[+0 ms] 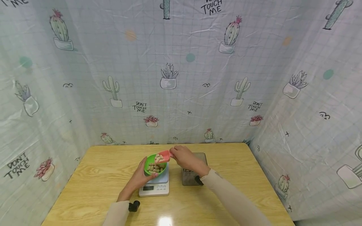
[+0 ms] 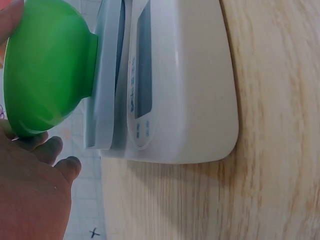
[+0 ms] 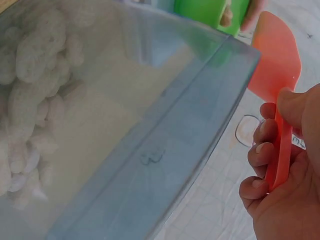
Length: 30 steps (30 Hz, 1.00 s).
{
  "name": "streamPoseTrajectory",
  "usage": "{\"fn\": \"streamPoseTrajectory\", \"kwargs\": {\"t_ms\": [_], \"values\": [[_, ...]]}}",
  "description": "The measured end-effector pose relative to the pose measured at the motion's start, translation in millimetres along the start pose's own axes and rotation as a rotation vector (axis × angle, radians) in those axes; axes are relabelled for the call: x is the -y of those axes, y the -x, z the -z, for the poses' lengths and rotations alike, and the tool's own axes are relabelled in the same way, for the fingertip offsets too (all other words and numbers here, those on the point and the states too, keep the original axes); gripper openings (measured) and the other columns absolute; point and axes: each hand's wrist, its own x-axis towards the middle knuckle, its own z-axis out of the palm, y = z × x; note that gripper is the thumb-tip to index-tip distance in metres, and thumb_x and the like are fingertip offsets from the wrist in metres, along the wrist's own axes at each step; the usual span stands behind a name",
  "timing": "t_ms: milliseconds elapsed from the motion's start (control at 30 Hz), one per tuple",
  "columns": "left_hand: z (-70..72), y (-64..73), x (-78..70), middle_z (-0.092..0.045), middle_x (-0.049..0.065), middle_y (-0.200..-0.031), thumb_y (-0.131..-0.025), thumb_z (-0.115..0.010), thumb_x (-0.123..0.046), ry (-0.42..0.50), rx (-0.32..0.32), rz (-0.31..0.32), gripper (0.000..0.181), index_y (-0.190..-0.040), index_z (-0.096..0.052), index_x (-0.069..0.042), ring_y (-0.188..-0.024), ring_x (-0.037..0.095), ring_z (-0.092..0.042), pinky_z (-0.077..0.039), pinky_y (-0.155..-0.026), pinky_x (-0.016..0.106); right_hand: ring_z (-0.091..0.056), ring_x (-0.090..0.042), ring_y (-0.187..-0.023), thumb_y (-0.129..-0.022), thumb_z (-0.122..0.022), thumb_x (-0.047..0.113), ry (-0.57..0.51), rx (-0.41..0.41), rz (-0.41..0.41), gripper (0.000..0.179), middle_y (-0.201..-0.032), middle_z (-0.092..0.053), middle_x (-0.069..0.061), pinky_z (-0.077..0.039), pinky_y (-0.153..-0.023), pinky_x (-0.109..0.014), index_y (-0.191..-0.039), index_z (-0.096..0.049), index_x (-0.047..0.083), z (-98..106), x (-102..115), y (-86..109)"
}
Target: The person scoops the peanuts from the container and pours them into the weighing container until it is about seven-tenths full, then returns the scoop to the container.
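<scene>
A green bowl (image 1: 146,164) with peanuts (image 1: 155,168) in their shells stands on the platform of a white kitchen scale (image 1: 154,191). My left hand (image 1: 138,178) holds the bowl at its side, thumb at the near rim and fingers around the far left; the left wrist view shows fingertips beneath its curved wall. In my right hand (image 1: 185,158) is the handle of a red scoop (image 1: 166,155), gripped with curled fingers in the right wrist view. The scoop is over the bowl's right side, and several peanuts lie in it toward the bowl.
Right of the scale, partly under my right forearm, stands a see-through plastic box (image 1: 189,180) holding more peanuts (image 3: 37,95). All of this is on a wood-grain table (image 1: 99,175). Cactus-print curtains (image 1: 192,103) enclose the table's back and sides.
</scene>
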Motion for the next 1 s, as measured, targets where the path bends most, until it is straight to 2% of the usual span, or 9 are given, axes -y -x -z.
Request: {"fn": "streamPoseTrajectory", "kwargs": {"t_ms": [133, 300, 467, 633, 800, 1000], "values": [[0.3, 0.3, -0.7, -0.012, 0.022, -0.163, -0.083, -0.075, -0.051, 0.006, 0.007, 0.013, 0.111, -0.159, -0.007, -0.007, -0.146, 0.049, -0.022, -0.028, -0.111, 0.066, -0.049, -0.011, -0.070, -0.103, -0.052, 0.028, 0.057, 0.020, 0.030, 0.016, -0.086, -0.059, 0.003, -0.040, -0.064, -0.026, -0.108, -0.062, 0.017, 1, 0, -4.4], [0.8, 1.4, -2.0, -0.010, 0.021, -0.164, -0.082, -0.074, -0.054, 0.005, 0.019, 0.025, 0.113, -0.159, -0.005, -0.008, -0.146, 0.049, -0.021, -0.029, -0.110, 0.067, -0.057, -0.014, -0.073, -0.101, -0.054, 0.028, 0.208, 0.043, 0.085, 0.014, -0.087, -0.061, 0.002, -0.044, -0.065, -0.029, -0.105, -0.064, 0.018, 8, 3, -10.5], [1.7, 1.8, -1.1, -0.010, 0.019, -0.164, -0.082, -0.074, -0.055, -0.004, 0.018, 0.017, 0.113, -0.159, -0.005, -0.008, -0.146, 0.048, -0.022, -0.029, -0.110, 0.066, -0.063, -0.015, -0.091, -0.101, -0.056, 0.023, 0.313, 0.109, 0.103, 0.016, -0.101, -0.066, 0.001, -0.053, -0.079, -0.031, -0.113, -0.065, 0.019, 18, 11, -17.9], [1.4, 0.9, 0.3, -0.011, 0.020, -0.164, -0.082, -0.074, -0.054, 0.000, 0.015, 0.003, 0.113, -0.159, -0.005, -0.007, -0.146, 0.048, -0.023, -0.029, -0.111, 0.066, -0.062, -0.015, -0.102, -0.100, -0.058, 0.017, 0.380, 0.140, 0.087, 0.022, -0.110, -0.066, 0.002, -0.052, -0.089, -0.034, -0.120, -0.064, 0.021, 24, 15, -23.8], [1.3, 1.5, -0.6, -0.011, 0.021, -0.164, -0.082, -0.075, -0.052, -0.009, 0.013, 0.000, 0.114, -0.159, -0.005, -0.006, -0.146, 0.048, -0.022, -0.027, -0.112, 0.066, -0.063, -0.015, -0.104, -0.097, -0.062, 0.016, 0.392, 0.109, 0.099, 0.023, -0.111, -0.067, 0.002, -0.052, -0.090, -0.035, -0.119, -0.065, 0.021, 29, 11, -24.2], [1.9, 2.3, -2.6, -0.010, 0.024, -0.163, -0.082, -0.075, -0.052, -0.013, 0.005, 0.000, 0.114, -0.158, -0.005, -0.004, -0.146, 0.049, -0.021, -0.027, -0.112, 0.066, -0.063, -0.017, -0.106, -0.099, -0.059, 0.018, 0.353, 0.083, 0.086, 0.020, -0.112, -0.067, 0.001, -0.051, -0.090, -0.036, -0.118, -0.066, 0.019, 38, 5, -17.6]]}}
